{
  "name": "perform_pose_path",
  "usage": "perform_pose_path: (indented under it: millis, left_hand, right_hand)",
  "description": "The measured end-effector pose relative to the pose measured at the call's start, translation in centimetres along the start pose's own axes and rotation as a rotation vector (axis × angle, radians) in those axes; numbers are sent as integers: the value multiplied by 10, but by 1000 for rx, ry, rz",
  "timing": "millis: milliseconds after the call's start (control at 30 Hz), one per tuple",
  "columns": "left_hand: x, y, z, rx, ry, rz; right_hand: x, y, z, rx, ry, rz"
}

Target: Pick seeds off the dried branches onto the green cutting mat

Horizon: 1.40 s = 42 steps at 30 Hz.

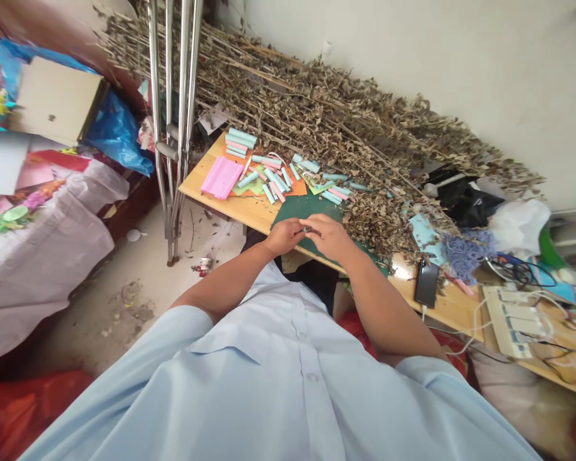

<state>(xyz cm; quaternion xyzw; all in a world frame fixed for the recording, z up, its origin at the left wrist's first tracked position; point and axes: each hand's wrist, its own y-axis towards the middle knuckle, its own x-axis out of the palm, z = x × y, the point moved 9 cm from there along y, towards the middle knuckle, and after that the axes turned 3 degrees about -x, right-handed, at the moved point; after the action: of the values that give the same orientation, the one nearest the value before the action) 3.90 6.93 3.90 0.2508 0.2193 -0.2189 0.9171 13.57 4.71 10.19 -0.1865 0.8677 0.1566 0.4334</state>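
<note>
L hand point(284, 236) and R hand point(330, 235) meet fingertip to fingertip over the front edge of a wooden desk point(253, 209), pinching a small dark item point(306, 229) btwn them; too little shows to ID it, or to say which hand bears more of it. Grip looks light, fingers bent w/ both thumbs close in, prob. b/c a piece this small needs control from both sides. Item sits just off the near side of a green mat point(295, 207), low in front of the torso, a spot that likely lets both forearms angle in evenly. Loose dried leaves point(372, 221) lie heaped on the mat's R side, close to the R hand, an easy reach. Blue & pink paper rolls point(277, 180) lie in loose clusters beyond the hands & toward the L, some on colored sheets point(297, 187), apparently set aside yet within arm's length; pink paper point(222, 177) lies beside them at the desk's L end. Dried stalks point(317, 96) stretch along the wall behind, prob. there b/c of their length. Far R, a phone point(426, 283) lies near the edge w/ a white cable point(424, 313) plugged in, apart from the leaves.
</note>
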Motion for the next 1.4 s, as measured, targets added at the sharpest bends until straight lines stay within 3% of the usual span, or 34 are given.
perform_pose_path:
  millis: [333, 767, 1133, 1400]
  left_hand:
    - [6, 0, -2, 44, 17, -38]
    - [2, -1, 1, 38, -29, -23]
    - [0, 1, 5, 38, -28, -22]
    - [0, 1, 3, 20, 2, -18]
  right_hand:
    - [-4, 13, 7, 36, -38, -106]
    - [-5, -1, 17, 125, 67, 26]
    - [-6, -1, -8, -39, -125, 86]
    - [-7, 3, -17, 33, -237, 122]
